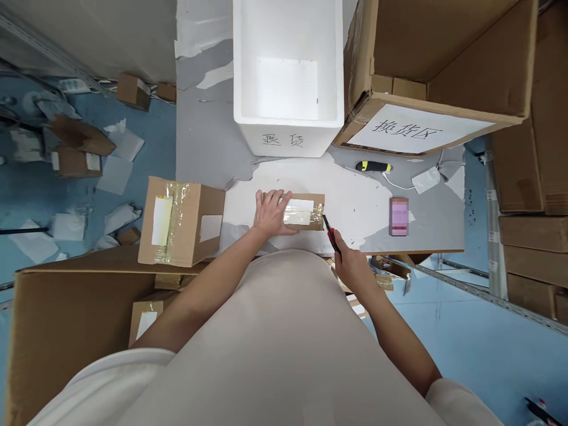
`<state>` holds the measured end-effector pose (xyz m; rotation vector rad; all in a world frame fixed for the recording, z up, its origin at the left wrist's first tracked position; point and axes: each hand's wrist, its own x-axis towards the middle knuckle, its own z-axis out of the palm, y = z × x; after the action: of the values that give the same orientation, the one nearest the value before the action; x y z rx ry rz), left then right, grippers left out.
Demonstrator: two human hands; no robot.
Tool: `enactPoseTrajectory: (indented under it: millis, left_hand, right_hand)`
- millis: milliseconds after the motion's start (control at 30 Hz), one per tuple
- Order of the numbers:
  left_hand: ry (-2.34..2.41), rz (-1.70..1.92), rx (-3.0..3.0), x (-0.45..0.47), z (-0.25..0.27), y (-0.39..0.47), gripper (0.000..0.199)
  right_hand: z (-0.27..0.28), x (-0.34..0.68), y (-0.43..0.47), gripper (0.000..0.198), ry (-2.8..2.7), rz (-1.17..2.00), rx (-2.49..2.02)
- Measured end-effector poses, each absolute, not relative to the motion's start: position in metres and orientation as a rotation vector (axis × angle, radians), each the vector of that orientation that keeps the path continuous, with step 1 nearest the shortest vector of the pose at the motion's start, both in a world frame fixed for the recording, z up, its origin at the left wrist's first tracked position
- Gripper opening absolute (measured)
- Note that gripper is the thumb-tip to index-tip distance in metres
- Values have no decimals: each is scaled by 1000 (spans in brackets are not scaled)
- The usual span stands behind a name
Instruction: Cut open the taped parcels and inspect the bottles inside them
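Observation:
A small taped cardboard box (pixel 317 204) with a white label lies on the table close to my body. My left hand (pixel 271 213) grips its left end, thumb along the near side and fingers over the top. In my right hand (pixel 352 260) is a box cutter (pixel 331 232) with a black and red body. Its tip is at the right end of the small box, by the clear tape; I cannot tell whether the blade touches. To the left, a larger taped carton (pixel 180 222) stands at the table edge.
A white foam box (pixel 288 139) and a large open carton (pixel 426 127) with a handwritten sign stand behind. A black and yellow cutter (pixel 373 166) and a phone (pixel 399 216) lie on the right of the table (pixel 199 136). Another big open carton (pixel 80 331) sits at lower left.

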<state>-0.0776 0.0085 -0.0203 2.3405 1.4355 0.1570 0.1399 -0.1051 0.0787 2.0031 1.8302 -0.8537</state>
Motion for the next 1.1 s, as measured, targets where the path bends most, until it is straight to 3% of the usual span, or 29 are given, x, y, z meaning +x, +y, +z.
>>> enactPoseTrajectory:
  millis: [467, 600, 800, 900, 1100]
  left_hand:
    - [1431, 71, 2412, -78, -20, 9, 110]
    - [1383, 9, 2469, -79, -15, 1, 103]
    - [1306, 123, 2498, -85, -21, -47, 69]
    - [1358, 127, 2455, -87, -30, -66, 63]
    - [1353, 138, 2437, -90, -41, -68, 61]
  right_hand:
    - [77, 173, -127, 58, 1757, -839, 2249]
    - [35, 192, -114, 66, 1565, -706, 2483]
    - [-65, 198, -91, 57, 1601, -598, 2500]
    - [-88, 195, -93, 58, 1591, -550, 2481]
    - [-50, 182, -58, 63, 2078, -378, 2472]
